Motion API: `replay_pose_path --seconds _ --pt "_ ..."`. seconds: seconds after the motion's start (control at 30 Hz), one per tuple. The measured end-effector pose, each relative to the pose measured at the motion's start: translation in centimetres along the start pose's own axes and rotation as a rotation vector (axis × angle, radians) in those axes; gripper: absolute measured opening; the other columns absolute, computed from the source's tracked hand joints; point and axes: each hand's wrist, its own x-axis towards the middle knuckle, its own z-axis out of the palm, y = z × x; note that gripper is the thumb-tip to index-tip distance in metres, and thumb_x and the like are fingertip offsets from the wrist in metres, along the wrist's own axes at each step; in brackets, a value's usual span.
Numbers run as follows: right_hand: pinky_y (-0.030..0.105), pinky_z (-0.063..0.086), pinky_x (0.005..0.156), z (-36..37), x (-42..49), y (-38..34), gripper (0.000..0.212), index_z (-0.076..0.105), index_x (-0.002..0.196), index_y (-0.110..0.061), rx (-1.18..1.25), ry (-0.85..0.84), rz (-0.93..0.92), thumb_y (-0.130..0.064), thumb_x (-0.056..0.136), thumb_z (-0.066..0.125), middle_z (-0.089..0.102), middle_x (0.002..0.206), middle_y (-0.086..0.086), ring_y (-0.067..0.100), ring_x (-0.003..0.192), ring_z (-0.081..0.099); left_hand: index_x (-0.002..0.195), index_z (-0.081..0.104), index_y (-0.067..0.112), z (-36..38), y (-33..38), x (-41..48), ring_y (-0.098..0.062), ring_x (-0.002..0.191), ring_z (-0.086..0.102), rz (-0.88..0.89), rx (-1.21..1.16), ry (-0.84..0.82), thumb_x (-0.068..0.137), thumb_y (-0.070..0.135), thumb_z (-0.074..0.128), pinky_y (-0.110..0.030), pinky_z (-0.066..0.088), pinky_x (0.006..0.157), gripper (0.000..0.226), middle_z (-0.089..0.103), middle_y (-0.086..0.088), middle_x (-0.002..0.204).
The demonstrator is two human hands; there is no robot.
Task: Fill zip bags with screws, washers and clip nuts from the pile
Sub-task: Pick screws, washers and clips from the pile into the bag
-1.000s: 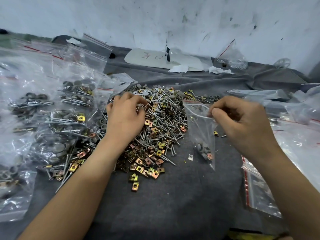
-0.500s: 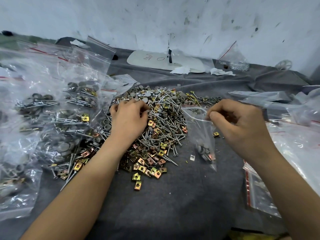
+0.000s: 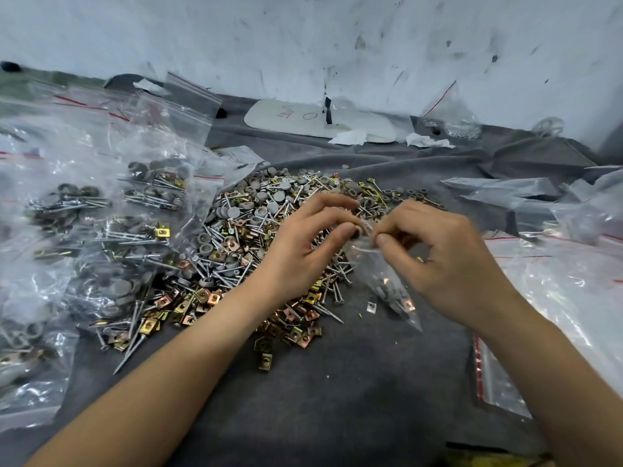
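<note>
A pile (image 3: 256, 237) of screws, grey washers and brass clip nuts lies on the grey cloth (image 3: 337, 392). My right hand (image 3: 445, 261) pinches the mouth of a small clear zip bag (image 3: 384, 281), which hangs over the pile's right edge with a few washers and a clip nut in its bottom corner. My left hand (image 3: 303, 251) is at the bag's mouth, thumb and fingers pinching a small dark piece, apparently a washer. Both hands nearly touch each other.
Several filled zip bags (image 3: 101, 230) are heaped at the left. Empty zip bags (image 3: 556, 281) lie at the right, one flat bag (image 3: 495, 382) near my right forearm. A white board (image 3: 313, 119) and a bag (image 3: 451, 116) sit by the back wall.
My left hand left the pile's top and moved right to the bag's mouth with a small piece. My right hand stayed on the bag, which now tilts more.
</note>
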Motion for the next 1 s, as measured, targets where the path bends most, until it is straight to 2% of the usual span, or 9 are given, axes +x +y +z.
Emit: replay_pose_path --seconds 0.13,0.2,0.27,0.37,0.43,0.53,0.7,0.8,1.0 --pt "0.025 0.048 0.066 -0.1 -0.1 -0.1 0.009 0.065 0.076 -0.011 -0.009 -0.009 -0.012 -0.005 0.081 0.07 0.061 0.076 -0.003 0.011 0.069 0.057 0.101 0.073 0.003 0.0 0.0 0.1 -0.02 0.1 0.062 -0.042 -0.034 0.024 0.095 0.016 0.05 -0.035 0.053 0.084 0.027 0.063 -0.01 0.107" --pt "0.023 0.049 0.067 -0.6 0.0 0.3 0.011 0.065 0.076 -0.013 -0.021 0.009 0.01 -0.007 0.078 0.074 0.062 0.076 -0.003 0.01 0.069 0.058 0.099 0.073 0.002 -0.3 -0.1 0.0 -0.016 0.093 0.063 -0.029 -0.022 0.041 0.094 0.019 0.053 -0.028 0.052 0.078 0.027 0.064 -0.006 0.103" --pt "0.022 0.051 0.068 -1.2 0.0 0.9 0.014 0.063 0.078 -0.017 -0.029 0.046 0.037 -0.008 0.078 0.075 0.061 0.077 -0.008 0.009 0.069 0.058 0.098 0.073 0.004 -0.5 0.0 0.0 -0.013 0.089 0.063 0.0 -0.011 0.057 0.091 0.023 0.059 -0.021 0.051 0.077 0.025 0.064 -0.004 0.101" --pt "0.025 0.052 0.07 -1.9 -0.2 1.9 0.02 0.063 0.082 -0.026 0.021 0.131 0.101 -0.008 0.08 0.072 0.063 0.075 -0.012 0.009 0.072 0.06 0.101 0.07 0.005 -0.5 0.1 0.1 -0.013 0.087 0.064 0.064 -0.004 0.09 0.088 0.016 0.065 -0.023 0.053 0.078 0.018 0.066 -0.003 0.098" --pt "0.018 0.051 0.071 -2.2 -0.4 2.5 0.031 0.061 0.087 -0.035 0.131 0.164 0.168 -0.006 0.082 0.07 0.065 0.077 -0.011 0.007 0.074 0.063 0.106 0.066 0.013 -0.5 0.3 0.1 -0.009 0.086 0.064 0.072 -0.063 0.118 0.089 0.009 0.064 -0.021 0.053 0.079 0.018 0.066 0.003 0.095" --pt "0.013 0.049 0.071 -2.7 -0.6 2.7 0.044 0.061 0.096 -0.043 0.268 0.156 0.22 -0.003 0.081 0.07 0.066 0.078 -0.008 0.005 0.073 0.064 0.116 0.055 0.029 -0.7 0.8 0.3 -0.008 0.083 0.065 -0.029 -0.154 0.152 0.088 0.007 0.065 -0.024 0.054 0.081 0.036 0.066 0.012 0.086" --pt "0.015 0.05 0.075 -3.6 -0.4 2.8 0.044 0.061 0.097 -0.039 0.262 0.168 0.246 0.0 0.08 0.071 0.066 0.076 -0.006 0.005 0.072 0.063 0.121 0.047 0.043 -1.0 1.7 1.6 -0.014 0.077 0.066 -0.061 -0.165 0.124 0.087 0.005 0.066 -0.031 0.055 0.082 0.054 0.064 0.01 0.073" --pt "0.019 0.051 0.076 -3.9 -0.5 2.8 0.041 0.058 0.091 -0.038 0.221 0.206 0.277 -0.001 0.08 0.071 0.066 0.073 -0.007 0.008 0.073 0.063 0.121 0.045 0.047 -1.1 2.0 2.3 -0.013 0.072 0.063 -0.023 -0.131 0.085 0.087 0.006 0.068 -0.024 0.052 0.077 0.058 0.062 0.006 0.07" --pt "0.019 0.051 0.071 -4.8 -0.8 3.2 0.033 0.062 0.091 -0.032 0.254 0.213 0.303 -0.002 0.08 0.071 0.066 0.072 -0.004 0.008 0.069 0.062 0.12 0.046 0.047 -0.6 2.7 3.2 -0.014 0.071 0.061 -0.031 -0.149 0.066 0.088 0.013 0.065 -0.025 0.049 0.073 0.05 0.064 0.009 0.071"
